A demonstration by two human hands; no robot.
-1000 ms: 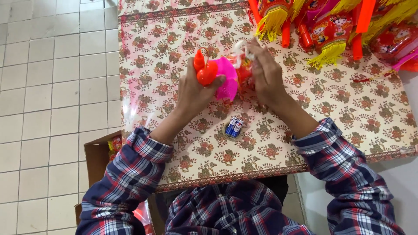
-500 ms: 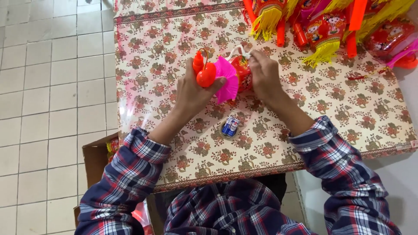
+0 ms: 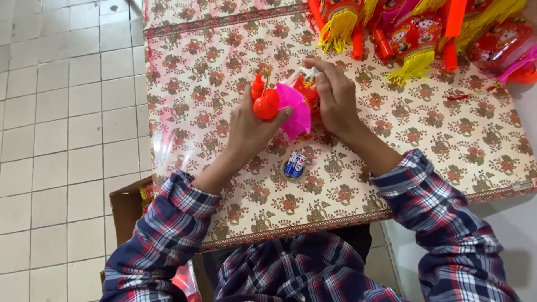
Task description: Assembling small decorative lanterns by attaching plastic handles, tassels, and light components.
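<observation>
Fingers (image 3: 279,112) first: the left hand (image 3: 249,128) has them wrapped snug around an orange plastic piece (image 3: 266,103), thumb pressed over its round end, and a bright pink fan-shaped part (image 3: 295,111) sticks out just beside it. The right hand (image 3: 335,98) has its fingers pinched narrow on the top of the same toy, where some white bits (image 3: 306,72) and a red patterned part (image 3: 307,89) show between the two hands. So both hands are closed on one small lantern toy, held just above the counter (image 3: 436,128).

Using that toy as the anchor: nearest to the person, below it, is a small pair of blue batteries (image 3: 295,165) lying on the flowery cloth, close to the toy but not touching it. Nearer still, off the counter's edge and down to the left, there's an open cardboard box (image 3: 127,207) on the tiled floor (image 3: 61,140).

Beyond the toy, up and to the right, a heap of red lanterns (image 3: 417,36) with yellow tassels (image 3: 338,28) and orange sticks (image 3: 454,19) sits along the far side of the counter, well apart from the hands. Plaid sleeves (image 3: 168,223) on both arms.
</observation>
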